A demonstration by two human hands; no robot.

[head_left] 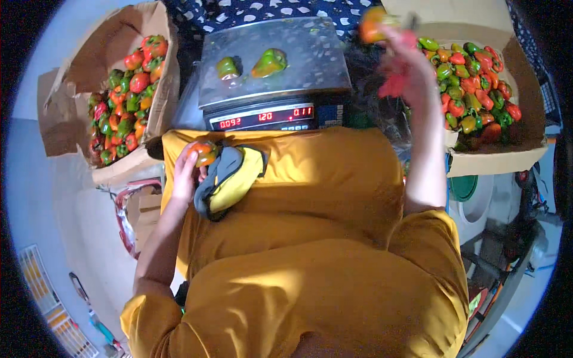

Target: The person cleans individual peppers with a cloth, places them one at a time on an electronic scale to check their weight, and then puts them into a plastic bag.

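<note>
My left hand [186,173] is closed around an orange-and-green bell pepper [203,153] in front of my left side. Beside that pepper, a yellow-and-grey cloth [233,185] hangs against my shirt; whether my fingers also grip it is hidden. At the upper right my raised right hand [412,65] is smeared by motion. An orange bell pepper [373,25] shows at its fingertips, and a red blur near the palm cannot be made out. Two green-and-orange bell peppers, a smaller one [227,68] and a larger one [270,64], lie on the metal scale pan [298,42].
The scale's red-lit display [264,117] faces me. A cardboard box [83,53] of mixed peppers stands on the left, and another box [501,163] of peppers on the right. Crumpled clear plastic lies between scale and right box. Dark patterned cloth [250,9] lies behind.
</note>
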